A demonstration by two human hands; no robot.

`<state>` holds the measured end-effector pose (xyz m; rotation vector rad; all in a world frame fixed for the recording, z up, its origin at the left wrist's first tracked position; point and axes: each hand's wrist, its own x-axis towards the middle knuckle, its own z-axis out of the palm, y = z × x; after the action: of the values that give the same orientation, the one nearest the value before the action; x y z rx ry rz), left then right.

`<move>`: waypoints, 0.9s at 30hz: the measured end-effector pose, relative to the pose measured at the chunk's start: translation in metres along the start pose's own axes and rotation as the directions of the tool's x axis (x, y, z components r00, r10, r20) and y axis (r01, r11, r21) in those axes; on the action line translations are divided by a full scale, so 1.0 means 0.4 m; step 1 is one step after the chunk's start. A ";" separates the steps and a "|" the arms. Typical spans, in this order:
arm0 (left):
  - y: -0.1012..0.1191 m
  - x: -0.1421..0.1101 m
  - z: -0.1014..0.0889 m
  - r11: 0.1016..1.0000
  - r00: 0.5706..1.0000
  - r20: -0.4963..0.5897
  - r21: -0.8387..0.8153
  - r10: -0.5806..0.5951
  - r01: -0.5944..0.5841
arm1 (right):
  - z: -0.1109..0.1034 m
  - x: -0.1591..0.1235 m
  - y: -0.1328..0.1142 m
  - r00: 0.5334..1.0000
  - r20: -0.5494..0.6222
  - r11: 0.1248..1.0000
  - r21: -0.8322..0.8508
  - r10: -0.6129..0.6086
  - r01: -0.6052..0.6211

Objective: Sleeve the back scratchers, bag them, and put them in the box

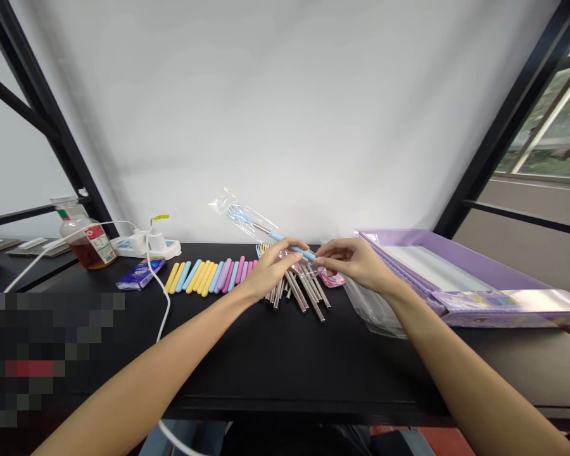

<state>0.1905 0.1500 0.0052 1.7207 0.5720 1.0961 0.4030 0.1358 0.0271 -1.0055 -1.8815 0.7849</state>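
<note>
My left hand (276,269) and my right hand (352,261) meet above the middle of a black table (275,354). Both pinch a small whisk with a blue handle (298,251) that sits inside a clear plastic sleeve (232,205). The sleeve points up and to the left, away from my hands. Under my hands lies a pile of bare metal rods (304,292). A row of pastel handles (209,276) in yellow, blue, purple and pink lies to the left of the rods.
A purple tray (465,266) with clear bags (375,307) stands at the right. At the left are a bottle of brown liquid (84,239), a white power strip (142,244) with a cable (164,310), and a blue tissue pack (140,273). Black frame posts flank both sides.
</note>
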 end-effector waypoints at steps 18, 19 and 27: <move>-0.013 0.010 0.005 0.985 0.995 -0.075 -0.166 -0.060 0.047 | -0.018 0.000 0.016 0.978 0.103 0.983 0.049 -0.181 0.177; -0.018 0.010 0.007 0.994 0.996 -0.077 -0.108 -0.035 0.027 | -0.013 0.001 0.014 0.981 0.080 0.984 0.051 -0.176 0.172; -0.011 -0.007 0.001 0.997 0.996 -0.087 0.076 0.021 -0.014 | 0.015 0.011 0.033 0.995 -0.013 0.995 0.015 -0.094 0.094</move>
<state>0.1900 0.1494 0.0001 1.7518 0.6619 1.1801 0.4008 0.1454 0.0154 -0.9031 -1.8946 0.7354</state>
